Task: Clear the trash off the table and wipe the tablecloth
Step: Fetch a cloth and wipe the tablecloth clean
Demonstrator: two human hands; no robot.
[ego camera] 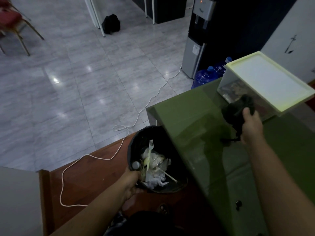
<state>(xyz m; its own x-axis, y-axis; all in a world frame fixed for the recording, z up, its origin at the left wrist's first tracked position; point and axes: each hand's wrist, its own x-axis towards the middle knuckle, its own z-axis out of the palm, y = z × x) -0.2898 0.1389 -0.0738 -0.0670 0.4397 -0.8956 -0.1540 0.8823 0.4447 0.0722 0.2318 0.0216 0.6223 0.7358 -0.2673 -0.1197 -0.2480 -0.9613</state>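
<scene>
At the lower centre of the frame the left hand [132, 182] grips the near rim of a black trash bin [136, 143], fingers curled over the edge, holding it just beside the left edge of the table. The bin holds crumpled white paper [156, 181], clear plastic wrap [157, 160], a pale plastic fork [150, 153] standing tines-up, a thin stick [170, 176] and a small round grey cap [135, 165] near the rim.

The green tablecloth [196, 120] covers the table, which fills the lower right of the frame; its surface is glossy and shows reflections. At centre right the right hand [252, 126] clenches a dark cloth [238, 109] bunched in the fingers, held just over the tablecloth; whether the cloth touches the surface I cannot tell. Just behind the cloth, at the right of the frame, a box with clear sides and a pale yellow lid [269, 80] sits on the table, with blurred contents inside.

On the grey tiled floor a white cord [150, 101] snakes from the upper right down to the lower left. Blue water bottles [206, 77] stand beside a water dispenser [197, 40] at the upper right. A black bag [111, 23] lies at the top centre, and a red chair [12, 19] stands in the upper left corner.
</scene>
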